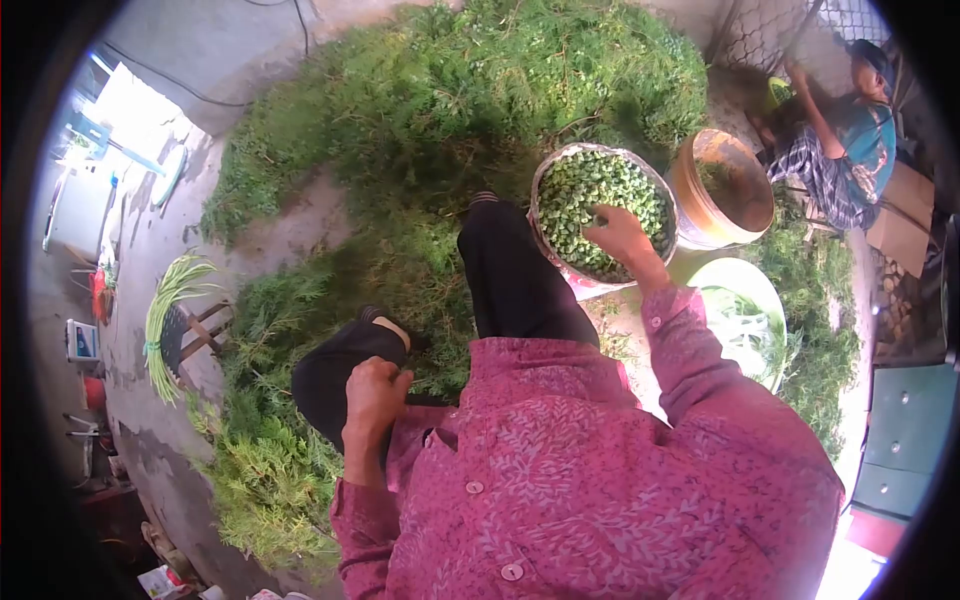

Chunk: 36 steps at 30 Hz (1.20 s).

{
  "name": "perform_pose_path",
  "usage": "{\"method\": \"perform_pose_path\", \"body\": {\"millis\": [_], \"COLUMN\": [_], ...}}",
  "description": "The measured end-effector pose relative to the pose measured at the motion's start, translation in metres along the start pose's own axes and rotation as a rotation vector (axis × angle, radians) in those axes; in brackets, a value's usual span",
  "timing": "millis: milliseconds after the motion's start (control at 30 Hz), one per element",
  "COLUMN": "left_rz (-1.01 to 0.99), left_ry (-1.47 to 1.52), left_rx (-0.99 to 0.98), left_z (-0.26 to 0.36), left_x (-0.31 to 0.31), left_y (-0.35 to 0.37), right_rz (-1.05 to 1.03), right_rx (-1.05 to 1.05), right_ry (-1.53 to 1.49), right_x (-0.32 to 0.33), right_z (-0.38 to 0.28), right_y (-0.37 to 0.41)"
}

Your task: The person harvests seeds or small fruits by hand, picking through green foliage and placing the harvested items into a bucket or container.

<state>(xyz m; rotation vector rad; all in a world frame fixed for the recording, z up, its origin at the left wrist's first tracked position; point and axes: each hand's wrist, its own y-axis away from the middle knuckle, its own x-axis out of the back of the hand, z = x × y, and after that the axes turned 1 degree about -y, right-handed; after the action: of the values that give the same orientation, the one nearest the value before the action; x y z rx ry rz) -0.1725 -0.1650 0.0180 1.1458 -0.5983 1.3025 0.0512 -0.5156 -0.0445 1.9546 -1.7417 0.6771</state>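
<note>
My right hand hangs over a round tub heaped with small green pieces, which look like pods or buds. Its fingers are bent together at the surface of the heap, and what lies between them is too small to make out. On my left knee rests my left hand, curled into a loose fist. Whatever it may hold is hidden.
Feathery green branches cover much of the floor. Right of the tub stand an orange-brown bucket and a pale green basin. Another person sits at upper right. A bundle of long green stalks lies on a stool at left.
</note>
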Motion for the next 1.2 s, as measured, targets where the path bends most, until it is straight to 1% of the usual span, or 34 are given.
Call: {"method": "perform_pose_path", "body": {"millis": [33,67,100,133,167,267,300,333,400,433,500,567,633,667,700,733,767,800,867,900,967,1000,1033,1067,1100,1133,1167,1200], "left_rz": [0.032,0.063,0.059,0.113,0.170,0.237,0.275,0.278,0.368,0.412,0.432,0.457,0.438,0.439,0.442,0.447,0.444,0.446,0.472,0.464,0.446,0.441,0.416,0.393,0.402,0.402,0.434,0.471], "left_ry": [0.024,0.048,0.055,0.087,0.119,0.126,0.130,0.133,0.105,0.136,0.204,0.272,0.400,0.411,0.424,0.435,0.325,0.337,0.168,0.171,0.194,0.188,0.192,0.196,0.204,0.204,0.212,0.223], "left_rx": [-0.006,-0.008,0.000,0.000,0.001,0.031,0.034,0.055,0.022,0.005,0.025,0.039,0.100,0.110,0.118,0.126,0.096,0.109,0.084,0.109,0.102,0.121,0.118,0.111,0.107,0.108,0.113,0.115], "left_z": [-0.002,-0.004,-0.009,-0.015,-0.019,-0.033,-0.036,-0.041,-0.049,-0.054,-0.058,-0.063,-0.070,-0.076,-0.083,-0.094,-0.112,-0.112,-0.104,-0.104,-0.104,-0.104,-0.104,-0.105,-0.107,-0.109,-0.111,-0.110], "left_x": [0.002,0.004,0.006,0.008,0.011,0.026,0.032,0.038,0.049,0.052,0.063,0.072,0.075,0.071,0.066,0.061,0.046,0.052,0.069,0.075,0.083,0.084,0.086,0.086,0.086,0.085,0.084,0.085], "left_y": [-0.003,-0.006,-0.008,-0.011,-0.015,-0.026,-0.031,-0.037,-0.054,-0.063,-0.084,-0.106,-0.130,-0.141,-0.151,-0.160,-0.169,-0.175,-0.178,-0.184,-0.195,-0.198,-0.200,-0.201,-0.202,-0.203,-0.203,-0.203], "right_rz": [0.054,0.047,0.016,-0.015,-0.070,-0.048,-0.069,-0.137,-0.276,-0.289,-0.436,-0.527,-0.656,-0.690,-0.754,-0.775,-0.810,-0.876,-0.861,-0.887,-0.821,-0.841,-0.770,-0.693,-0.699,-0.659,-0.614,-0.605], "right_rx": [0.217,0.221,0.100,-0.024,-0.023,0.020,-0.018,-0.009,0.007,0.009,0.091,0.164,0.203,0.206,0.274,0.262,0.271,0.277,0.077,0.080,-0.036,-0.031,-0.013,0.004,0.006,-0.045,-0.093,-0.087], "right_ry": [0.414,0.420,0.400,0.379,0.356,0.329,0.230,0.125,-0.037,-0.034,-0.007,0.073,0.133,0.179,0.314,0.450,0.493,0.504,0.485,0.488,0.495,0.490,0.544,0.598,0.594,0.548,0.505,0.512], "right_x": [-0.001,0.006,0.016,0.023,0.027,0.023,0.020,0.012,-0.009,-0.024,-0.062,-0.114,-0.175,-0.206,-0.240,-0.276,-0.308,-0.332,-0.375,-0.395,-0.436,-0.453,-0.465,-0.475,-0.480,-0.479,-0.471,-0.458], "right_z": [0.022,0.021,0.012,0.001,-0.011,-0.043,-0.062,-0.062,-0.088,-0.103,-0.135,-0.152,-0.148,-0.145,-0.135,-0.119,-0.104,-0.097,-0.085,-0.081,-0.069,-0.063,-0.057,-0.051,-0.046,-0.040,-0.042,-0.043], "right_y": [-0.004,-0.008,-0.012,-0.015,-0.021,-0.038,-0.044,-0.060,-0.086,-0.098,-0.122,-0.144,-0.165,-0.170,-0.178,-0.184,-0.188,-0.190,-0.191,-0.193,-0.197,-0.196,-0.195,-0.195,-0.197,-0.200,-0.202,-0.204]}}
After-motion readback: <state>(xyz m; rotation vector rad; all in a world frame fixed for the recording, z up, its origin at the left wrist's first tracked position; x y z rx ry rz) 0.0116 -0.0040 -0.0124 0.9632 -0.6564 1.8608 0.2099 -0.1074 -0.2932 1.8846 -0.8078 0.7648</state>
